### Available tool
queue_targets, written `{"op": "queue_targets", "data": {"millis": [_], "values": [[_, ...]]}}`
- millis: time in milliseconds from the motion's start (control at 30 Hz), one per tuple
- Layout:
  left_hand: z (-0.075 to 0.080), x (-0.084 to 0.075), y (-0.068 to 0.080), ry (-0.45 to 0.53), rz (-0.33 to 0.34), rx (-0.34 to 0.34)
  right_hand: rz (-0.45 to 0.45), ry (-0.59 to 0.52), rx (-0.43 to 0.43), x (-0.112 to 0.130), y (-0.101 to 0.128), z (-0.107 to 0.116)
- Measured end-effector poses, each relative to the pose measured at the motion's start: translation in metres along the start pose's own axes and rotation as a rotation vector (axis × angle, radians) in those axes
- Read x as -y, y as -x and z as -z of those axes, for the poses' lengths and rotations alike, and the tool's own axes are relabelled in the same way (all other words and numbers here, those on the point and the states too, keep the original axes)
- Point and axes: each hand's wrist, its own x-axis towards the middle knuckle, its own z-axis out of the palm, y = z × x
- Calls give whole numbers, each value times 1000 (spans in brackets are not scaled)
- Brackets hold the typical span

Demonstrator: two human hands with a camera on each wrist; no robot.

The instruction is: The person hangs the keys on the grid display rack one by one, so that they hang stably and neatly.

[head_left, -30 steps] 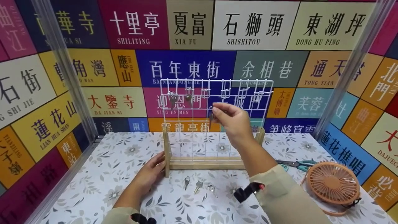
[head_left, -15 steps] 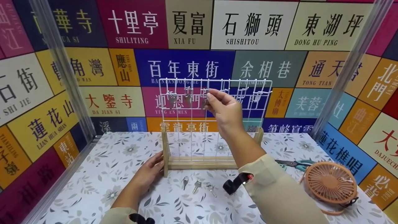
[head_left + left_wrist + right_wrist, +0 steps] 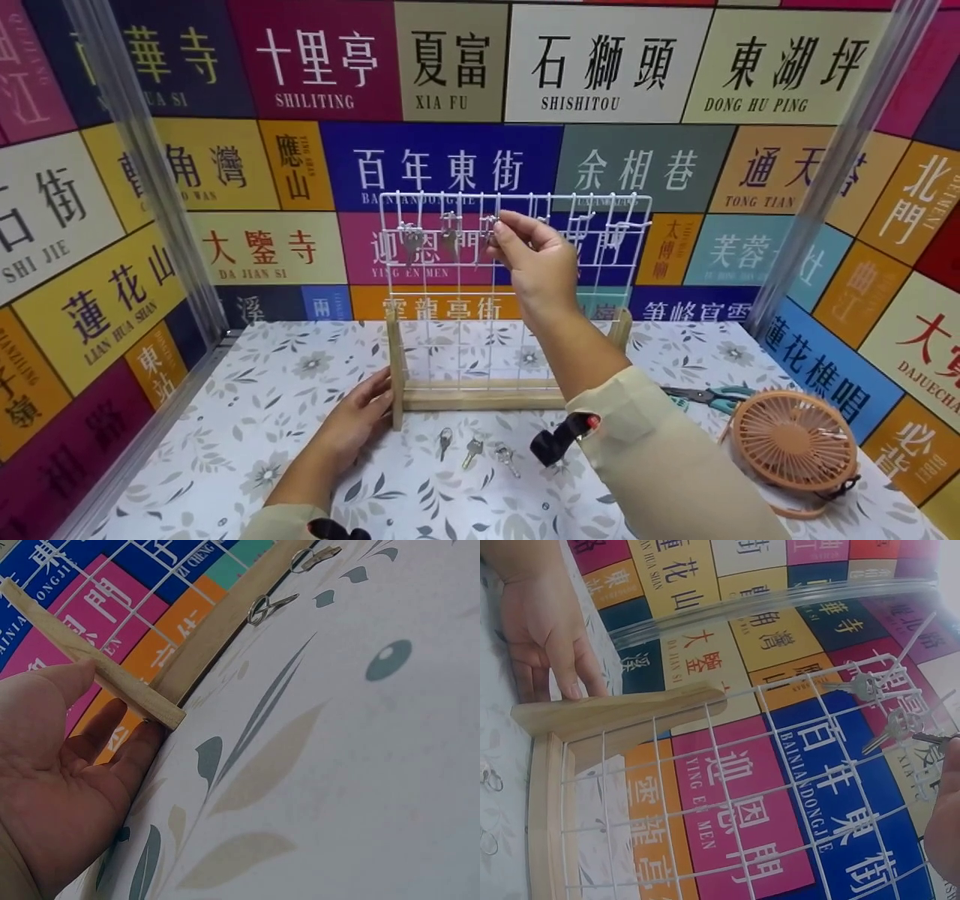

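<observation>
A white wire grid rack (image 3: pixel 465 315) stands in a wooden base (image 3: pixel 480 394), with hooks along its top row. Two keys (image 3: pixel 409 241) (image 3: pixel 451 236) hang from the left hooks. My right hand (image 3: pixel 500 225) is raised to the top row and pinches a third key (image 3: pixel 930 739) beside the hook to their right. My left hand (image 3: pixel 360 420) rests with straight fingers against the rack's left wooden foot (image 3: pixel 97 671), also seen in the right wrist view (image 3: pixel 547 622). Three more keys (image 3: pixel 472 450) lie on the table in front of the rack.
A peach desk fan (image 3: pixel 795 442) sits at the right front. Teal-handled pliers (image 3: pixel 709 396) lie behind it, right of the rack. The floral tablecloth (image 3: pixel 247 420) is walled in by coloured sign panels (image 3: pixel 450 165) on three sides.
My right hand has carried the key up and to the left, from the grid's middle to the top row of hooks. The left hand has stayed on the foot.
</observation>
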Motion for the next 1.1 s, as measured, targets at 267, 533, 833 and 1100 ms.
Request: {"op": "queue_targets", "data": {"millis": [267, 533, 833, 1100], "values": [[-2, 1, -2, 4, 16, 0, -15, 50, 34, -22, 4, 23], [-2, 1, -3, -2, 6, -1, -109, 19, 24, -57, 33, 56], [0, 1, -2, 13, 19, 4, -231, 148, 138, -91, 70, 90], [1, 1, 1, 48, -18, 5, -389, 278, 211, -124, 78, 114]]}}
